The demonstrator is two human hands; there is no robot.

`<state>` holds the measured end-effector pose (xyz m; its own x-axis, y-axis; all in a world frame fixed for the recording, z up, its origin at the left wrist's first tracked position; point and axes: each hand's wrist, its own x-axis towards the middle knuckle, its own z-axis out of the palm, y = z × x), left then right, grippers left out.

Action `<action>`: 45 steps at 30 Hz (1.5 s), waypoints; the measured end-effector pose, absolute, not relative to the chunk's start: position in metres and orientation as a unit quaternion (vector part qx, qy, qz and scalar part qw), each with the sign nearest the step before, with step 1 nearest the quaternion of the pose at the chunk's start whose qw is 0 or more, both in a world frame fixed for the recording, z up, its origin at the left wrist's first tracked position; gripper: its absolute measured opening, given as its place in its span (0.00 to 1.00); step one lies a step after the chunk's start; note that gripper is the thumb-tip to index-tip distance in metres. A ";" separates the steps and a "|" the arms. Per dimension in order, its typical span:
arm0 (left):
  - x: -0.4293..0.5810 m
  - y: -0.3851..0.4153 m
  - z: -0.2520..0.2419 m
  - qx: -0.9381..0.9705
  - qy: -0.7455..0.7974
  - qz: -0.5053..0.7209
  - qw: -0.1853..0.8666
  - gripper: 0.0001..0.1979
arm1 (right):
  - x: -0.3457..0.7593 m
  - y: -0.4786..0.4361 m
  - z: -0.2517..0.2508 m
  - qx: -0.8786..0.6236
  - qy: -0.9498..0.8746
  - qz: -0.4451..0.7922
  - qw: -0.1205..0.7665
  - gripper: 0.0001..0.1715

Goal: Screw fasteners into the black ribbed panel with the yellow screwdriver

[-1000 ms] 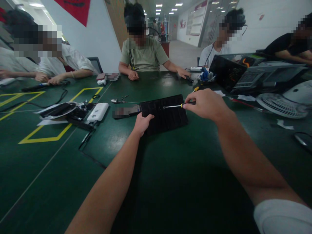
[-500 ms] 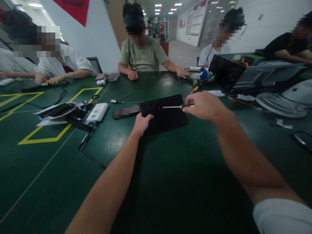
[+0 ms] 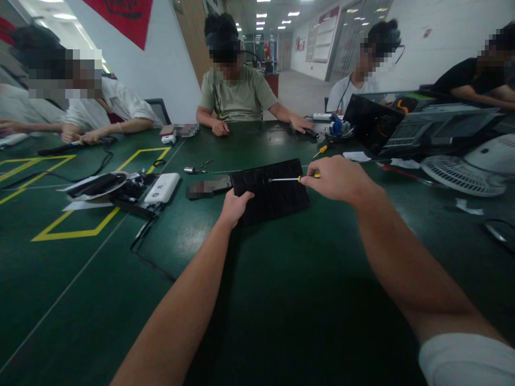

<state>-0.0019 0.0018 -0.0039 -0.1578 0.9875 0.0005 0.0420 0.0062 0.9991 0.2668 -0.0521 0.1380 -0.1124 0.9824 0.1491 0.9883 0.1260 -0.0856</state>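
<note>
A flat black rectangular device (image 3: 277, 195) lies on the green table (image 3: 257, 279) in front of me. My left hand (image 3: 234, 207) rests on its near left corner, fingers curled over the edge. My right hand (image 3: 338, 178) is closed on a screwdriver (image 3: 292, 179) with a yellow and black handle. Its thin metal shaft points left, and its tip lies over the upper part of the device.
A white box (image 3: 162, 187) and a pile of black parts and cables (image 3: 104, 185) lie at the left inside yellow floor-tape lines. Small screws (image 3: 201, 165) sit beyond the device. Open dark equipment (image 3: 422, 128) and a white fan (image 3: 466, 171) stand at right. Several people sit around the table.
My right hand and the screwdriver have shifted slightly. The left hand stays on the device's corner. The view has tilted a little upward.
</note>
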 end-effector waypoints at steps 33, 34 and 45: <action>-0.003 0.002 -0.006 0.473 0.547 0.528 0.445 0.15 | 0.273 -0.043 0.136 -0.664 -0.747 0.016 0.027 0.29; -0.003 0.003 -0.006 0.475 0.546 0.527 0.445 0.15 | 0.273 -0.043 0.137 -0.657 -0.752 0.027 0.031 0.28; -0.003 0.001 -0.004 0.479 0.534 0.523 0.460 0.14 | 0.365 -0.004 0.127 -0.747 -0.607 0.122 0.242 0.17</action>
<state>-0.0028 0.0011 -0.0041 -0.1186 0.9929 0.0104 0.0303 -0.0069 0.9995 0.3651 -0.0042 0.1273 0.2329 0.9661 0.1111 0.8479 -0.1458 -0.5097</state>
